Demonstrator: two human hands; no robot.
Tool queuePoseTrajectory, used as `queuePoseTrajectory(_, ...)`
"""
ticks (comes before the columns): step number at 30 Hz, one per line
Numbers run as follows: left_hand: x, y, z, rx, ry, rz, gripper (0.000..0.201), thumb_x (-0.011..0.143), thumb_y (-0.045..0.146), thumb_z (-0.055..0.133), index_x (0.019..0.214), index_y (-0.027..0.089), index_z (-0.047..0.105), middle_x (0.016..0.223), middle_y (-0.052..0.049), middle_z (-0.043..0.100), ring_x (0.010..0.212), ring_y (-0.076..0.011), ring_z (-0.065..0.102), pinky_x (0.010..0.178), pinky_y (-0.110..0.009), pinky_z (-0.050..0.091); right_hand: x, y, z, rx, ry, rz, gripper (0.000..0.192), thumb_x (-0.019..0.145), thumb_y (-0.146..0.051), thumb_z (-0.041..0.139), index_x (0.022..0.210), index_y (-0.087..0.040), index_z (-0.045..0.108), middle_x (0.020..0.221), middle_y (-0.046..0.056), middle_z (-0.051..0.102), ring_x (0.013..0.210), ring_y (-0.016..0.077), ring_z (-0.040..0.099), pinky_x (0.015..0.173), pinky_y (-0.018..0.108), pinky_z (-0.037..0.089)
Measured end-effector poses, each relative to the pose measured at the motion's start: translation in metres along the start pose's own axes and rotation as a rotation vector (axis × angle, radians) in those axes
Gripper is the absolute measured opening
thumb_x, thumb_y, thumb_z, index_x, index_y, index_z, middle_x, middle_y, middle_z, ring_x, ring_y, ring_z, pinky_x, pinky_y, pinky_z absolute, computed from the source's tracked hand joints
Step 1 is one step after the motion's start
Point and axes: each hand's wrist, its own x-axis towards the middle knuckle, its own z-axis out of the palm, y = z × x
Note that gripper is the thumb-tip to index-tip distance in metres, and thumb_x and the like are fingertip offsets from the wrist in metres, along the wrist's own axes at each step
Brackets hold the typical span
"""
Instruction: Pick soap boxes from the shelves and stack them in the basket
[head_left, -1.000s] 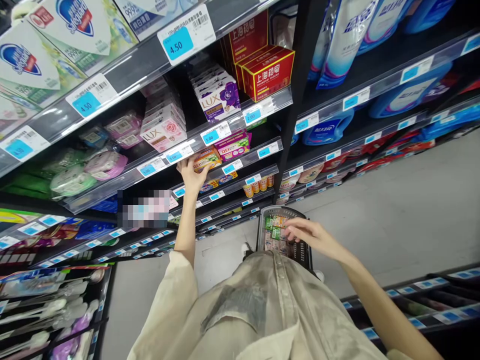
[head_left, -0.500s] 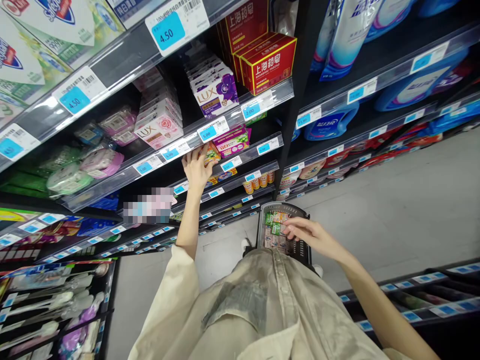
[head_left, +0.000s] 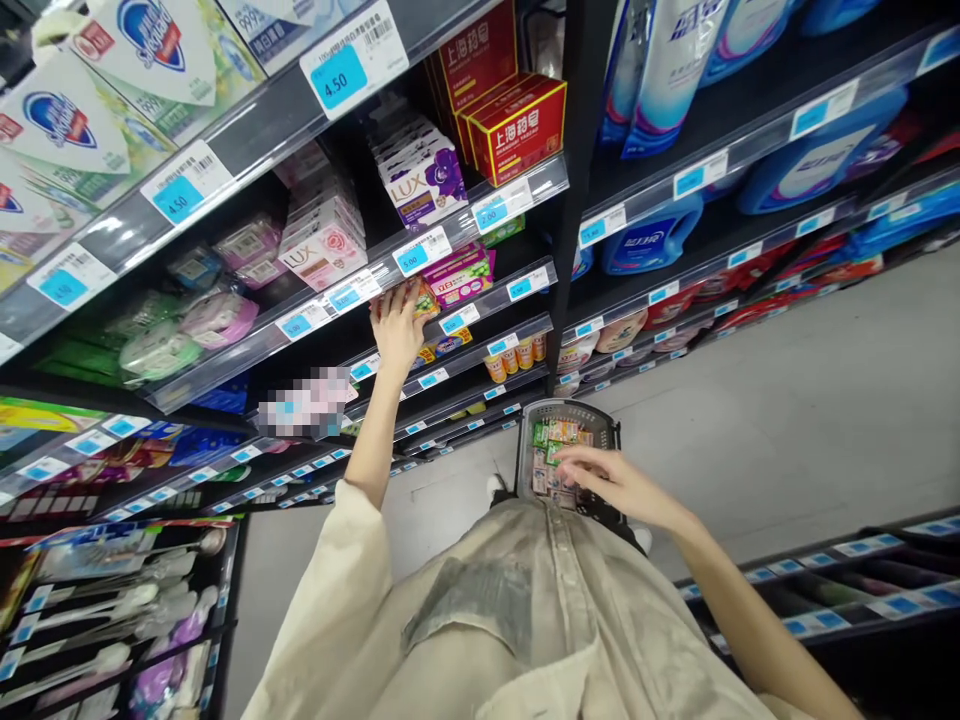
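Observation:
My left hand (head_left: 395, 325) is raised to a shelf rail, fingers pressed against an orange and green soap pack (head_left: 426, 298) that sits at the shelf's front edge beside a pink pack (head_left: 461, 277). My right hand (head_left: 600, 478) reaches down into a grey shopping basket (head_left: 574, 411) on the floor. Its fingers are spread over several small green and pink soap packs (head_left: 551, 440) lying inside. I cannot see anything gripped in that hand.
Dark shelving fills the left and top, with LUX soap boxes (head_left: 427, 185), red boxes (head_left: 517, 125) and blue price tags. Blue detergent bottles (head_left: 649, 240) stand to the right. A lower shelf unit (head_left: 862, 580) is at right, with grey floor (head_left: 787, 420) between.
My left hand has pushed the orange soap pack up and into the shelf. My right hand has slid a little left, deeper into the basket.

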Motion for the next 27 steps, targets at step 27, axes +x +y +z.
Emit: queuePoseTrajectory(27,0.015,-0.035,0.007,-0.713,0.157,-0.406,0.078,0.061,0.012,0.095,0.129,0.018,0.056,0.129,-0.016,0.070,0.116,-0.0273,0.074,0.111,-0.046,0.056,-0.014,0.031,0.043,0.259,0.081,0.025,0.063,0.087,-0.076,0.064,0.114,-0.020,0.072,0.097,0.010,0.080,0.081,0.0239,0.073,0.071,0.038,0.060)
